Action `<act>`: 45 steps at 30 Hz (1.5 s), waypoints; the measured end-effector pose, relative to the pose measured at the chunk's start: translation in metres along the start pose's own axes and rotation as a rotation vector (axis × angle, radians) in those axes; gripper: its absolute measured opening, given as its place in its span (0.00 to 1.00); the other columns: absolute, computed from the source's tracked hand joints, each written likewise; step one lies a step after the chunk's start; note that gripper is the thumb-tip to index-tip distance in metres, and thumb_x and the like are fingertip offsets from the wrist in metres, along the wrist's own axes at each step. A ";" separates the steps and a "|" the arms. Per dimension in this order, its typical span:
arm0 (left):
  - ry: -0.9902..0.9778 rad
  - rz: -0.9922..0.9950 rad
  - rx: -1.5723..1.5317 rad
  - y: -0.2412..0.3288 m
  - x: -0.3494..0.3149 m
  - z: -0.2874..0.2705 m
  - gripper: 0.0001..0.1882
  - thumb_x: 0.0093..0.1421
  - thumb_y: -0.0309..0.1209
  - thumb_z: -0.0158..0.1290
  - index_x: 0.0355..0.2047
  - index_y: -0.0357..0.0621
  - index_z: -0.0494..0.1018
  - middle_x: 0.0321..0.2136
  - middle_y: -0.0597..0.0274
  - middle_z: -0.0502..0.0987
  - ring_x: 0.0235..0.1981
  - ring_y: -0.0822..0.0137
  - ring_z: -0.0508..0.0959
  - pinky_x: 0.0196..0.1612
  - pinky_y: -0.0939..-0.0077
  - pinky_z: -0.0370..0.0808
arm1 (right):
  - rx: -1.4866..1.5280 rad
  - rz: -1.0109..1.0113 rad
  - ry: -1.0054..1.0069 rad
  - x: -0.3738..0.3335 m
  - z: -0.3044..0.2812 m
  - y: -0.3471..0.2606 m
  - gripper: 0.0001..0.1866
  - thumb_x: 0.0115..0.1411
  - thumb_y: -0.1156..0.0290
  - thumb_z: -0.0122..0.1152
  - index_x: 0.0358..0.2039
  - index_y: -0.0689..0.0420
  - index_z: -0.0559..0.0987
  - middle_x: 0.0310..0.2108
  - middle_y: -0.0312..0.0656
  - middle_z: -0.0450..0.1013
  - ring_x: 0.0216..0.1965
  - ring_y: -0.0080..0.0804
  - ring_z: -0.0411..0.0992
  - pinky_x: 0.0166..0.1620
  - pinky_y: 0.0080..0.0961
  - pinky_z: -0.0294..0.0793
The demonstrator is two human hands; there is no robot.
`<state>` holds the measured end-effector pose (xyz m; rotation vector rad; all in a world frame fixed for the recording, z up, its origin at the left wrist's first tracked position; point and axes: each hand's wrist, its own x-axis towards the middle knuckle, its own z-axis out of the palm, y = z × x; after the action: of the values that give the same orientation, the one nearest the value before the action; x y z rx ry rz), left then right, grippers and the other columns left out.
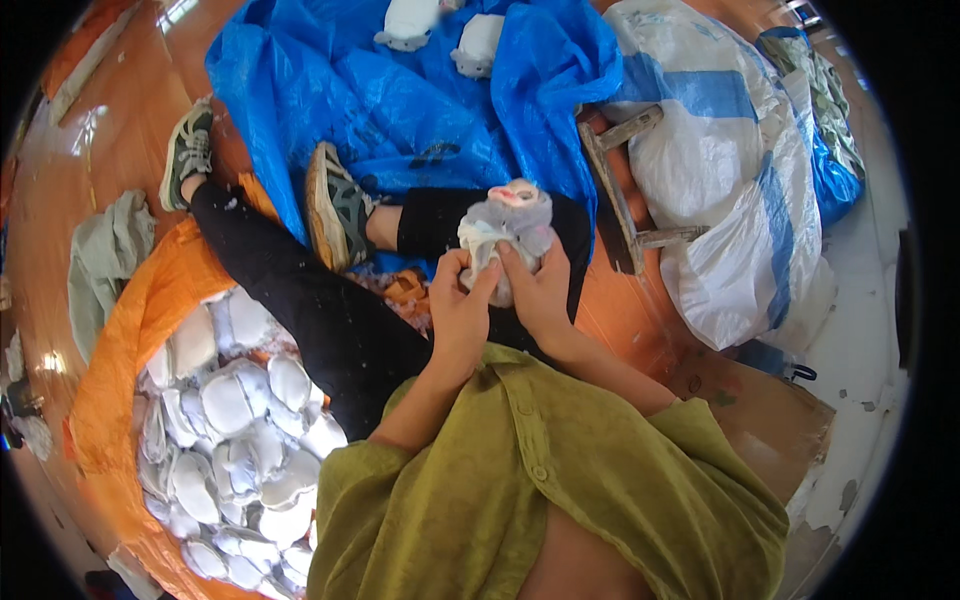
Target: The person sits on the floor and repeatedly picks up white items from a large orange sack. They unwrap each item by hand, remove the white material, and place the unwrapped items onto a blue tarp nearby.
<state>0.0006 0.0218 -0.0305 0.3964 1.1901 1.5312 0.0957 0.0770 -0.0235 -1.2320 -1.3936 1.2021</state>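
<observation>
Above my lap I hold a small plush toy point(508, 222) of grey and white fabric, with a pinkish patch at its top end. My left hand point(461, 308) grips its lower left side, and my right hand point(538, 290) grips its lower right side. Both thumbs press into the white cloth at the near end, close together. The fingers behind the toy are mostly hidden. To my left, an orange sack point(110, 400) lies folded open around several white stuffed pieces point(232, 402).
A blue tarp sack point(400, 110) spreads ahead, with white plush pieces point(478, 46) on it. At the right stand a wooden stool point(612, 190) lying tipped and a large white woven sack point(690, 160). A grey-green cloth point(105, 262) lies left; cardboard point(755, 405) is near my right elbow.
</observation>
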 end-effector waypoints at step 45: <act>-0.220 0.047 0.138 0.018 0.003 -0.013 0.16 0.57 0.29 0.57 0.42 0.41 0.63 0.36 0.64 0.71 0.38 0.75 0.71 0.42 0.81 0.70 | 0.310 0.365 -0.485 0.019 -0.040 -0.007 0.19 0.57 0.72 0.62 0.48 0.63 0.72 0.40 0.37 0.74 0.40 0.22 0.72 0.40 0.20 0.74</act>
<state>-0.0204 0.0203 -0.0224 0.6715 1.1222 1.4093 0.1319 0.0995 -0.0111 -1.0380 -1.2730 1.9922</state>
